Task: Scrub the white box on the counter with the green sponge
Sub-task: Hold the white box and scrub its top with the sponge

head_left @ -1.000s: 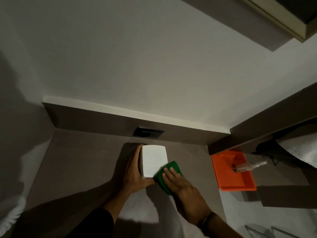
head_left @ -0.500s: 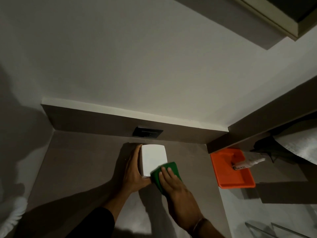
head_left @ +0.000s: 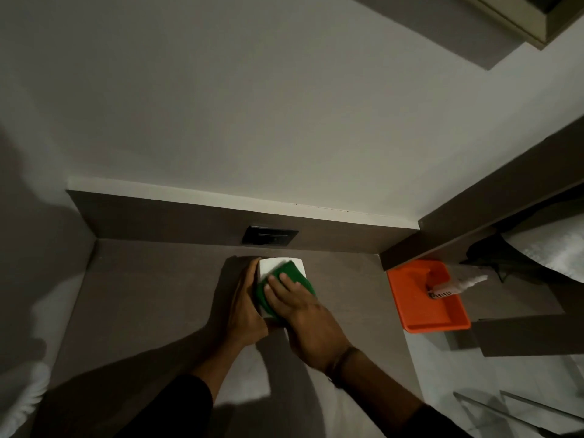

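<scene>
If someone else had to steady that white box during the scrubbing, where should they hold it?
Probably on its tall left side, coming in from the left, as the left hand does now. The box stands upright on the counter, and the right hand presses the sponge across its top. A side hold braces it and leaves the top free.

Most of the box top is out of your sight

Your right hand (head_left: 303,314) and the green sponge (head_left: 286,287) cover much of the white box (head_left: 271,263); the bottle (head_left: 455,284) label in the orange tray (head_left: 423,317) is too small to read.
</scene>
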